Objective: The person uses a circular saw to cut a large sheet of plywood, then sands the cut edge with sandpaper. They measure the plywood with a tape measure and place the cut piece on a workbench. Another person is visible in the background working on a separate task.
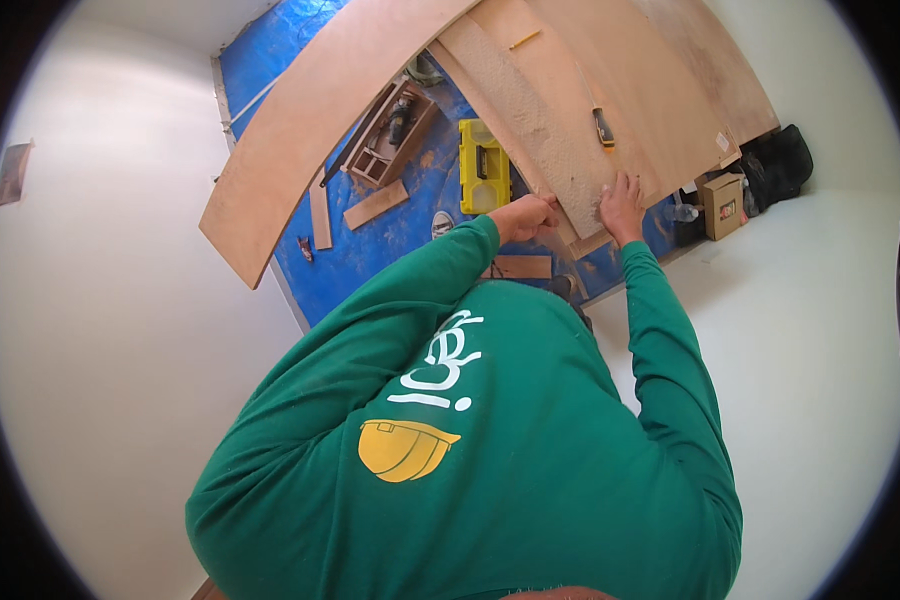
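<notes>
My left hand is closed at the near left edge of the wooden panels, its fingers curled; what they pinch, if anything, is hidden. My right hand lies open on the near right side of a pale, speckled strip, fingers pointing away from me. This long strip rests on a wide brown wooden panel. Beyond my right hand a yellow-and-black hand tool, like a utility knife, lies on the panel. A yellow pencil sits farther off.
A long board reaches out to the left. Below, on blue sheeting, are a wooden toolbox with a power tool, a yellow case and wood offcuts. A cardboard box and black bag stand right.
</notes>
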### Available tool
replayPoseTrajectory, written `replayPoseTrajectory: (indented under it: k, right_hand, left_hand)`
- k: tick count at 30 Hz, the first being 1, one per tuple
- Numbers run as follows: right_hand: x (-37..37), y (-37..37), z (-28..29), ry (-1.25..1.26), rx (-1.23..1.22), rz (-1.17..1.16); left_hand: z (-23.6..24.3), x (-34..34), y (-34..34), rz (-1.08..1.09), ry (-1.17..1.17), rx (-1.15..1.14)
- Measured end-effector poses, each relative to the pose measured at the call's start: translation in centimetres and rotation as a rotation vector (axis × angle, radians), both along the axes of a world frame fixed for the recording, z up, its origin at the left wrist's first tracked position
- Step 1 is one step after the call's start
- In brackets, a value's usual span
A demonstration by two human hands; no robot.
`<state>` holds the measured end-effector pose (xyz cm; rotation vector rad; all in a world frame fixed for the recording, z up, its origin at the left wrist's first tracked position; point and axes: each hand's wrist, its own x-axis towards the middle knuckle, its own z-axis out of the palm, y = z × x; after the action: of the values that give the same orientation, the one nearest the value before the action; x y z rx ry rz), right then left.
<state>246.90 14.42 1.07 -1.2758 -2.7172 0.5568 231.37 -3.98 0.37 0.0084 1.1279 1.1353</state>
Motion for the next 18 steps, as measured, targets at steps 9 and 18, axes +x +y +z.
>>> replayPoseTrajectory:
  k: [9,18]
  right_hand:
    - [2.7,-2.8,0.9,-0.046,-0.105,-0.025]
    - [2.2,-1.1,0.0,-0.180,-0.150,0.010]
  left_hand:
    - [-2.4,-4.0,-3.2,-0.385,0.111,0.222]
    - [-2.6,-5.6,-4.4,-0.551,0.653,0.238]
